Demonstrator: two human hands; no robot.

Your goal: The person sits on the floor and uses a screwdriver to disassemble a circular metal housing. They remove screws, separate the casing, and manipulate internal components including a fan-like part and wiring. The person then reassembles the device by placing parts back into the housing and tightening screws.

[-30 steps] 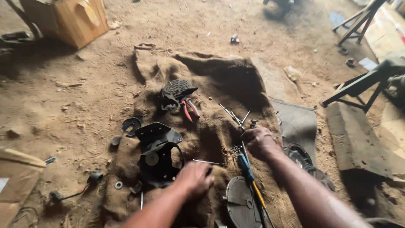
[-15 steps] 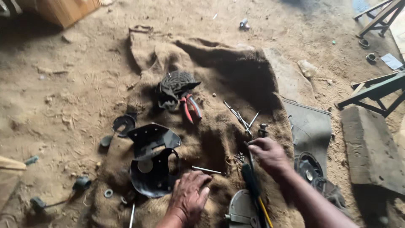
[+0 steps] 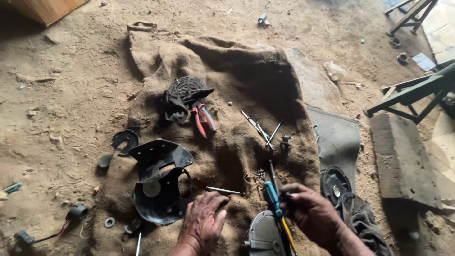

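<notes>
Burlap sack point(image 3: 237, 151) on dirt floor, left hand point(image 3: 203, 223) flat, open, right hand point(image 3: 310, 211) gripping small part, unclear.

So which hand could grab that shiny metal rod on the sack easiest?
Probably the left hand. Its fingertips lie flat on the sack just below the metal rod, while the right hand is curled farther away beside the blue-handled screwdriver.

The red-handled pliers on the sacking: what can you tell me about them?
The pliers lie flat on the burlap sack, their handles sleeved in red with some blue, pointing toward the person and spread slightly apart. The dark metal head points away, tucked against a crumpled dark cloth and a round black ribbed part. Neither the left hand nor the right hand touches them.
</notes>
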